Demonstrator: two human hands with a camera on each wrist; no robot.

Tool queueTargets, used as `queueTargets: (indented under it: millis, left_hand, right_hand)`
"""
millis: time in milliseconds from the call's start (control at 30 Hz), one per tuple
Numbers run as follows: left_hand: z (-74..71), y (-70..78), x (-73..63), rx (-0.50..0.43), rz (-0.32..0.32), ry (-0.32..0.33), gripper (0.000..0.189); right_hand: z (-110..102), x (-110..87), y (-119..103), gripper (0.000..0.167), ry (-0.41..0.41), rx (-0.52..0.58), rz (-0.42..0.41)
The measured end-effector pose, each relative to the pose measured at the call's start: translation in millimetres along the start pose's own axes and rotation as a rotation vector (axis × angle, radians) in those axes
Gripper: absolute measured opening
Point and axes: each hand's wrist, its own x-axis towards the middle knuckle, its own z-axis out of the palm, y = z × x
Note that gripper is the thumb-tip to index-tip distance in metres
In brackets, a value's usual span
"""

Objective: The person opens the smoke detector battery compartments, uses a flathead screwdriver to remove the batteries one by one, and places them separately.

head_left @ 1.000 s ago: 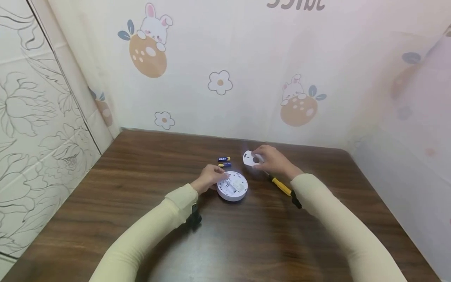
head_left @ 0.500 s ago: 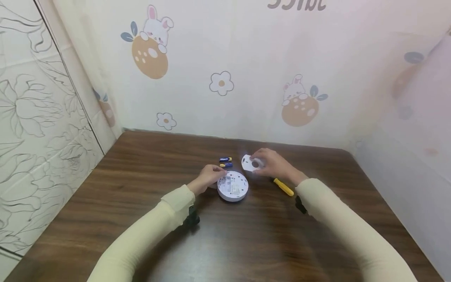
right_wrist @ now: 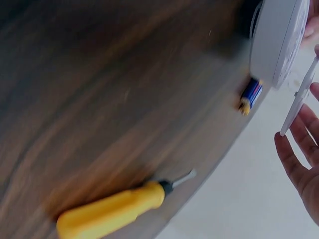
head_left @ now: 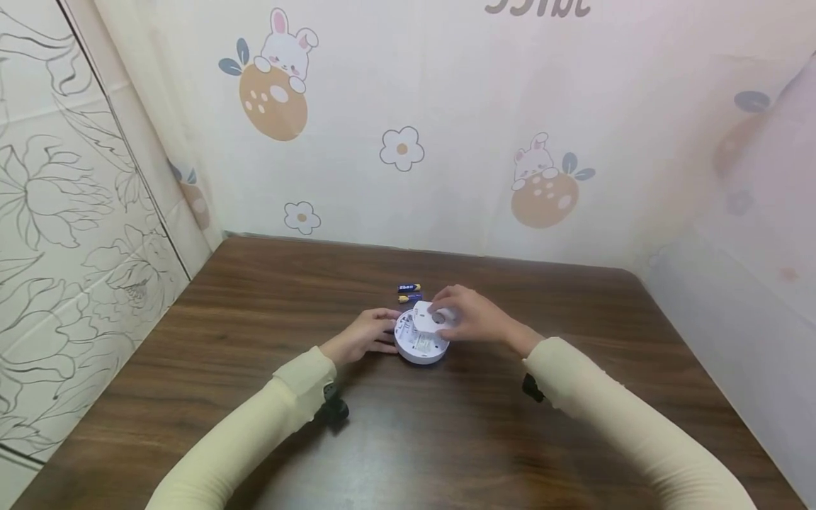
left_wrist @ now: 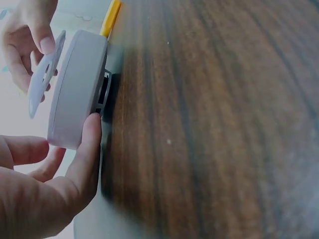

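A round white device (head_left: pixel 421 355), looking like a smoke alarm, lies on the table with its slotted, labelled side up. My left hand (head_left: pixel 365 334) grips its left rim. In the left wrist view, the thumb is low on the device's side (left_wrist: pixel 77 94) and a finger touches the upper edge. My right hand (head_left: pixel 474 317) pinches a thin white mounting plate (head_left: pixel 422 312) with a round hole in it. The plate is tilted over the device's far right part and covers some of that face. A narrow gap shows between plate and device in the left wrist view.
Two blue-and-yellow batteries (head_left: pixel 409 288) lie just behind the device. A yellow-handled screwdriver (right_wrist: pixel 114 209) rests on the wooden table (head_left: pixel 408 439) to the right; the right hand and arm hide it in the head view. A patterned curtain hangs along the table's back edge.
My right hand has brought the plate left and nearer, from beside the device to over it. The left fingers have moved from the device's upper face to its left rim.
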Motion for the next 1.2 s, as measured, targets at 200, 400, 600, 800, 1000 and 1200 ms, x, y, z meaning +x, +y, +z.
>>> queueTargets:
  millis: [200,400,600,800,1000,1200]
  left_hand:
    - [-2.2,0.8,-2.6,-0.047,-0.027,-0.004,0.031]
    - [-0.4,1.7,-6.2,-0.072,-0.033,0.002,0.031]
    - [0.2,0.8,-7.0,-0.097,-0.036,0.013,0.032]
    - [-0.9,-1.3,-6.5,-0.109,-0.039,0.018,0.032]
    - [-0.8,0.2,-8.4,-0.135,-0.044,0.020,0.031]
    - [-0.8,2.0,-9.7,-0.154,-0.055,0.024,0.031]
  right_hand:
    - [6,3.9,-13,0.037,-0.031,0.005,-0.014]
    - [13,9.1,-15,0.039,-0.045,-0.033,-0.041]
    - [17,12.2,-14,0.039,-0.062,-0.049,-0.028]
    - [18,13.0,-14,0.038,-0.075,-0.053,-0.037]
    - [18,13.3,-14,0.038,-0.090,-0.055,-0.031]
    - [16,13.3,-15,0.038,-0.113,-0.046,-0.028]
